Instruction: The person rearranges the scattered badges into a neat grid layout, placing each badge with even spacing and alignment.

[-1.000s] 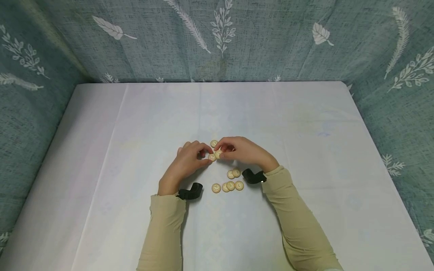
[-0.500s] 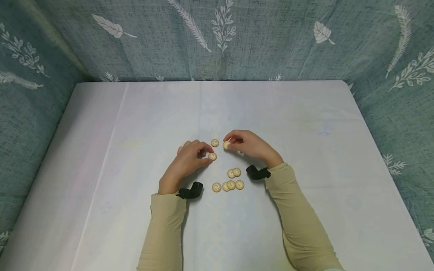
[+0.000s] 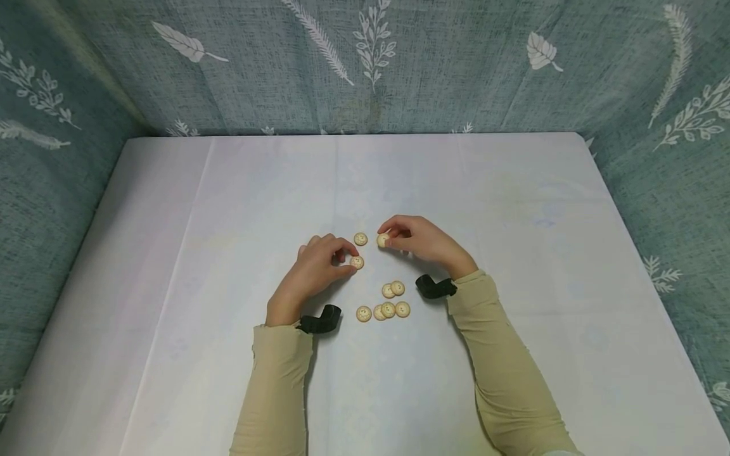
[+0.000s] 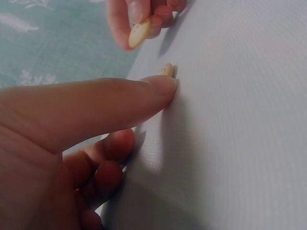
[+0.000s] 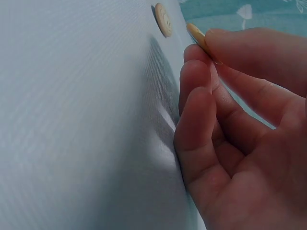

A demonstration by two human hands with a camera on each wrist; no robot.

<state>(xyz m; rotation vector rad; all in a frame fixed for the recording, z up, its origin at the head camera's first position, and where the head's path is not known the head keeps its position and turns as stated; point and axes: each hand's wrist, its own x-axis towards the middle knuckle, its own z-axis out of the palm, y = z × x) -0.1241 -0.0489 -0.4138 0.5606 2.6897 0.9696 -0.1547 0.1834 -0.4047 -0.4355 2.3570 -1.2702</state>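
In the head view my left hand (image 3: 320, 269) pinches a round, pale wooden button (image 3: 357, 262) between thumb and forefinger, low at the tabletop. The left wrist view shows my thumb covering most of that button (image 4: 166, 70). Farther right, my right hand (image 3: 423, 240) grips another wooden button (image 3: 383, 240) by its edge with thumb and fingertips. That button (image 5: 199, 38) is tilted and raised off the cloth in the right wrist view. Between the hands, slightly farther back, a loose button (image 3: 360, 239) lies flat.
Nearer me, two overlapping buttons (image 3: 397, 288) lie in front of the right wrist. Below them is a row of touching buttons (image 3: 388, 310), with a single button (image 3: 364, 313) to its left. A white cloth (image 3: 228, 209) covers the table; green leaf-patterned curtains (image 3: 433, 76) surround it.
My right hand has moved back and to the right with its button, away from the left hand's button. My left hand stays in place, and the loose buttons have not moved.
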